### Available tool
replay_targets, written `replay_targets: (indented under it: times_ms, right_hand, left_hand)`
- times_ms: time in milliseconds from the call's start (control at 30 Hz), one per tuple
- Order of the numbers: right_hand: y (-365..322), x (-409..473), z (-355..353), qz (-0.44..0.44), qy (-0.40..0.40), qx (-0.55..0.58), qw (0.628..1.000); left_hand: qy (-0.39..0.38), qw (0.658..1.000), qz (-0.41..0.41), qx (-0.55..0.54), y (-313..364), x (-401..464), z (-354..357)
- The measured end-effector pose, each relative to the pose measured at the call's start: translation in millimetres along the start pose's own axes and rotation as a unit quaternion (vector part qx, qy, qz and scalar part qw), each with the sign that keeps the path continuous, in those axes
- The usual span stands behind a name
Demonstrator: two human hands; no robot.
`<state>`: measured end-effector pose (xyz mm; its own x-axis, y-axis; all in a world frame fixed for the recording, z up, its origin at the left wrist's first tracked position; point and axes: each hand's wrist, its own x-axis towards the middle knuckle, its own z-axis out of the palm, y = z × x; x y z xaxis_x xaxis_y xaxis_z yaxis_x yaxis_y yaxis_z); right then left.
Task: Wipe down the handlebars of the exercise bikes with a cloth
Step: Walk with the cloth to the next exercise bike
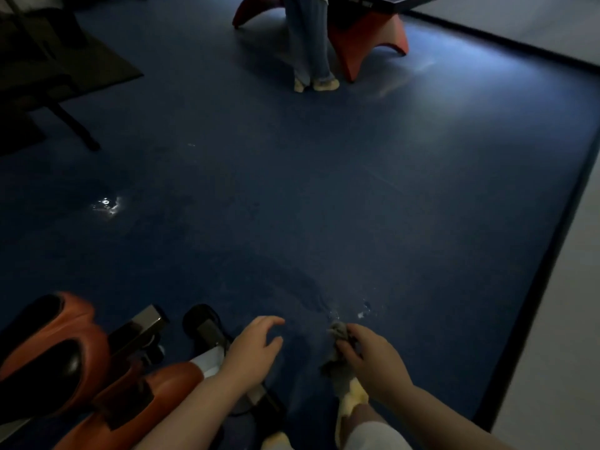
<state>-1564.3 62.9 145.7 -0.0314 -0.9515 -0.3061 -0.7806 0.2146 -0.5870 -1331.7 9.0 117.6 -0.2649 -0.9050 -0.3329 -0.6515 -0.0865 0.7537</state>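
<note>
My right hand (373, 360) is closed around a crumpled grey cloth (337, 334), held low over the blue floor at the bottom centre. My left hand (255, 347) hovers beside it with fingers spread and nothing in it. An orange and black exercise bike (65, 362) fills the bottom left corner, with a black pedal (203, 323) just left of my left hand. No handlebar is visible in this view. My feet in pale yellow slippers (349, 404) show under my right hand.
Another person's legs (311, 43) stand at the top centre beside an orange machine base (367, 40). Dark equipment with a black leg (74, 125) and a mat sits at the top left. Wet spots (107, 204) glint on the blue floor. A black border (552, 271) edges the mat at right.
</note>
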Motion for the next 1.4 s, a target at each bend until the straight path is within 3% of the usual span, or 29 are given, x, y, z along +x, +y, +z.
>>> replay_targets:
  times_ms: [267,533,800,1233,1400]
  right_hand:
    - [12,147,-59,-0.086,-0.118,-0.080,0.986]
    - [-27,273,-95,-0.191,-0.183,-0.104,0.959]
    - [-111,374,-55,-0.295,-0.225,-0.139,0.918]
    - [-284,493,8,-0.368,-0.273,-0.158,0.875]
    - [-353,539,51,-0.405,-0.328,-0.178,0.835]
  left_hand:
    - [0.107,0.988,-0.081,-0.074,38,100,5]
    - [0.240,0.943,-0.167,-0.160,64,155,-26]
    - [0.319,0.903,-0.228,-0.176,14,189,-89]
    - [0.361,0.875,-0.265,-0.184,-54,239,-233]
    - [0.397,0.834,-0.315,-0.215,-93,250,-279]
